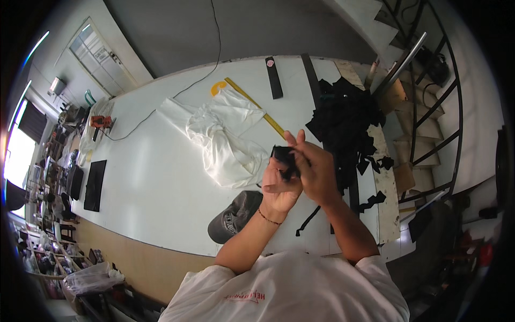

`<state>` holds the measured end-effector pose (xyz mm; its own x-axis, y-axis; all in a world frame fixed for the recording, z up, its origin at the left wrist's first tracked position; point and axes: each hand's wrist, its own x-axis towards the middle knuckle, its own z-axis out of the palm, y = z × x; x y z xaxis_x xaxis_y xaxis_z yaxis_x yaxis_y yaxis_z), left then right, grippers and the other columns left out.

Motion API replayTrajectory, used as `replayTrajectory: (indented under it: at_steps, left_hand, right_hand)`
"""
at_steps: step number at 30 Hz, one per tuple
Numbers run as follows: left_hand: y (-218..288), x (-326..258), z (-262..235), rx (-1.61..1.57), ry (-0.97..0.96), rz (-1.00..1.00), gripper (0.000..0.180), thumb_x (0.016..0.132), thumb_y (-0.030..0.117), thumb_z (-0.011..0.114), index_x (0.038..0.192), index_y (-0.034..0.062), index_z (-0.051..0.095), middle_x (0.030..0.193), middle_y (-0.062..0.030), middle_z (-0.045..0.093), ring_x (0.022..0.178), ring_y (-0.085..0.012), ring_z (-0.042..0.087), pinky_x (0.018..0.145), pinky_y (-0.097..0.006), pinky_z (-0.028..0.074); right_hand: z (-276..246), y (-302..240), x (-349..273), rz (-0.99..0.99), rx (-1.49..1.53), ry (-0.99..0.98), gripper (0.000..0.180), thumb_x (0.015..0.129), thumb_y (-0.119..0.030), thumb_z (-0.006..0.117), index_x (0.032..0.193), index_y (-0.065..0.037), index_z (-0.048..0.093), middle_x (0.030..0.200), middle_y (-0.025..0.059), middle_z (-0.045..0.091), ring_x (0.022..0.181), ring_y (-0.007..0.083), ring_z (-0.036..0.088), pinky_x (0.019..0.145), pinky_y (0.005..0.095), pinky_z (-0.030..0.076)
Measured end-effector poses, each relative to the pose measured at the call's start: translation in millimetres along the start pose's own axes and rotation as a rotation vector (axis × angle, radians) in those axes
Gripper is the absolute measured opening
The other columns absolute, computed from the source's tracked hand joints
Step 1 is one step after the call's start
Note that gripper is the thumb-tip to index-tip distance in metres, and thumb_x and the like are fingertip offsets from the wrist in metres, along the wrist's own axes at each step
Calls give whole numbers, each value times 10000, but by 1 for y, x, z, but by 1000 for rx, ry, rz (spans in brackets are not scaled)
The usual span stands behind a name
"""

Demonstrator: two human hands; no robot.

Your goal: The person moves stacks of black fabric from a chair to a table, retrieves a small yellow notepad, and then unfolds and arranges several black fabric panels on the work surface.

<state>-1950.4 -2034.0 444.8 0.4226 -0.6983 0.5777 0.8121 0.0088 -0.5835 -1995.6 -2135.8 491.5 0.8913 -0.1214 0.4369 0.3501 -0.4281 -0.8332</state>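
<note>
In front of my chest I hold a small piece of black fabric (285, 154) above the white table. My left hand (281, 194) grips it from below, its fingers curled round the cloth. From the right, my right hand (317, 170) closes on the same piece, partly covering it; its upper fingers point away from me. Just left of my hands lies crumpled white cloth (228, 155). A dark grey cap (228, 220) rests beside my left forearm. Right of my hands is a heap of black fabric scraps (343, 115).
A yellow ruler (249, 102) and a yellow curved template (218, 87) lie by the white cloth. Farther off is a dark flat bar (274, 78). An orange power tool (101, 122) with a long cord and a black panel (95, 185) are at left. A railed staircase (418, 134) stands right.
</note>
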Motion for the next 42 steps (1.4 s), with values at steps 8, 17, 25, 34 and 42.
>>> replayTrajectory:
  at_steps: [8,17,25,34,42]
  left_hand:
    - [-18,-11,18,129,103,138,514,1008,243,380,1500,159,254,1307,-35,563,931,-287,646,426,-251,539]
    - [-47,-8,33,212,-174,2,534,1026,271,299,1535,199,156,1485,-59,402,912,-294,665,369,-259,509]
    - [-60,-17,29,325,17,-8,549,1031,339,281,1537,173,145,1503,9,388,983,-324,663,344,-246,447]
    - [-101,0,64,1206,-27,531,764,929,705,142,1536,240,167,1597,24,182,1470,-288,139,1167,-487,191]
    - [-76,7,44,1456,-45,623,916,844,810,272,1549,271,41,1607,-3,89,1469,-239,80,1186,-393,150]
  right_hand:
    - [-4,-26,-5,-177,-30,-171,333,957,-217,544,1166,38,590,942,179,664,847,317,666,758,371,511]
    - [-13,0,-9,170,1464,-98,128,960,-121,488,933,-22,564,727,10,513,632,108,536,537,220,412]
    - [2,-56,-40,-161,104,-3,370,976,-354,555,1085,-5,608,795,59,595,724,112,582,606,290,458]
    - [-17,-61,-46,237,536,392,268,971,-282,570,1087,-40,577,818,-23,571,624,11,469,529,187,380]
    - [20,-51,-57,-128,-100,154,128,922,-122,591,922,0,551,719,169,616,613,335,626,567,380,483]
